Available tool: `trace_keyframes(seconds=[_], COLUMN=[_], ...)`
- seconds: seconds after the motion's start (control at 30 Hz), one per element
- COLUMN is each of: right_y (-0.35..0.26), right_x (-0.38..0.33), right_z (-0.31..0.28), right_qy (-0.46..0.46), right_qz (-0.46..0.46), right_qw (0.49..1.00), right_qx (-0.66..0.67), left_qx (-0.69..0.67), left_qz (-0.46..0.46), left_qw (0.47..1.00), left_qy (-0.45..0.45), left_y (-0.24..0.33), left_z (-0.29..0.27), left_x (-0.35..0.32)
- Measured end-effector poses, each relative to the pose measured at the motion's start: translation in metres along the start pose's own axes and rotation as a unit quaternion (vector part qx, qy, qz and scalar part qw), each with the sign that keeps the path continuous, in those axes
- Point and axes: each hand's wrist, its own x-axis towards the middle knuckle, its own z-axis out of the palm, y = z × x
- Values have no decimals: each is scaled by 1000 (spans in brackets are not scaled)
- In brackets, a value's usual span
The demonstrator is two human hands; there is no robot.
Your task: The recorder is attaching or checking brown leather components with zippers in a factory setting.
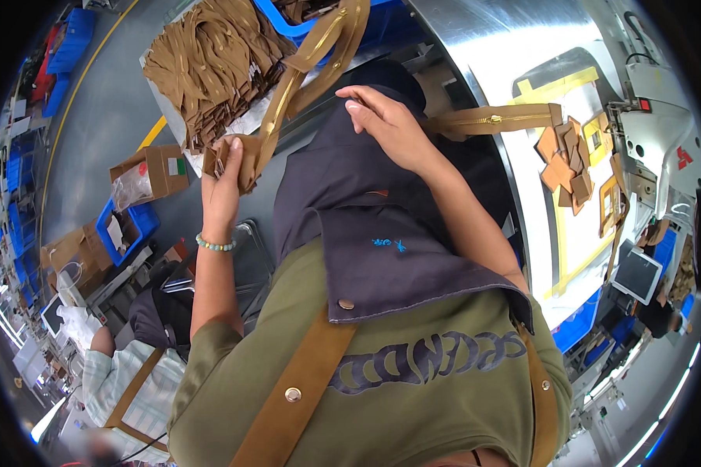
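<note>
My left hand (224,183) is closed round a folded bundle of brown zipper tape (249,165) with gold teeth. From it a long strip of the tape loops up toward the blue bin. To the right, above my lap, my right hand (393,128) has its fingers stretched out and nothing visible in them. Just beyond its wrist, another length of brown zipper tape (506,119) runs across to the metal worktable (483,39). Its end lies beside a pile of small brown pieces (565,163).
A large heap of brown zipper strips (210,70) lies at the far left, beside a blue bin (288,27). At right stands a white sewing machine (662,101). Cardboard boxes (152,173) and a small blue crate (128,229) sit left. Another person (136,373) sits at lower left.
</note>
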Motion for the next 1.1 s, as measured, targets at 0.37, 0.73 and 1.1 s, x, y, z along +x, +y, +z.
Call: trace_keyframes(seconds=[0.37,0.73,1.1], right_y=[-28,-25,-19], right_x=[-1,-14,-20], right_z=[43,51,61], right_qy=[-244,-176,-119], right_qz=[116,-74,-99], right_qw=[915,961,964], right_qx=[298,-199,-218], left_qx=[4,226,314], left_qz=[-15,102,302], left_qw=[947,934,900], left_qy=[-320,-258,25], left_y=[37,28,-1], left_z=[-10,-8,26], left_x=[-28,-15,-5])
